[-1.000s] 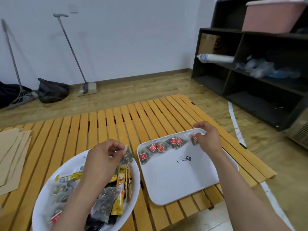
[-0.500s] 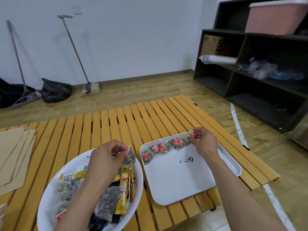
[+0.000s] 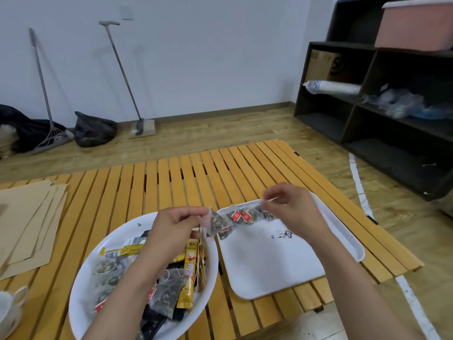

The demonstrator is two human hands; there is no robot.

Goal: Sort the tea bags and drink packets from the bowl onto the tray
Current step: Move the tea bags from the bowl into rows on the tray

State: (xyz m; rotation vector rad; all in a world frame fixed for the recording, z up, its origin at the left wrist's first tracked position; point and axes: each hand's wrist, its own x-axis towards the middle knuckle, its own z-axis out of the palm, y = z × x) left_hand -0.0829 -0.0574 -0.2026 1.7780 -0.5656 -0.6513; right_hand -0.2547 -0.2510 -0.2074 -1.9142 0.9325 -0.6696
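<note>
A white bowl (image 3: 83,285) at the table's near left holds several clear tea bags and yellow drink packets (image 3: 188,278). Right of it lies a white tray (image 3: 274,266) with a row of red-tagged tea bags (image 3: 241,215) along its far edge. My left hand (image 3: 176,229) pinches a pyramid tea bag (image 3: 217,223) by its top, lifted over the gap between bowl and tray. My right hand (image 3: 291,207) hovers over the tray's far edge with its fingertips pinched together; motion blur hides what they pinch.
Brown paper sheets (image 3: 27,222) lie at the table's left, and a white cup (image 3: 9,305) stands at the near left corner. A black shelf unit (image 3: 392,114) stands to the right. A broom, a mop and black bags lean at the back wall.
My left hand has carried its tea bag rightward from above the bowl to the tray's left edge. My right hand has lifted off the row of bags.
</note>
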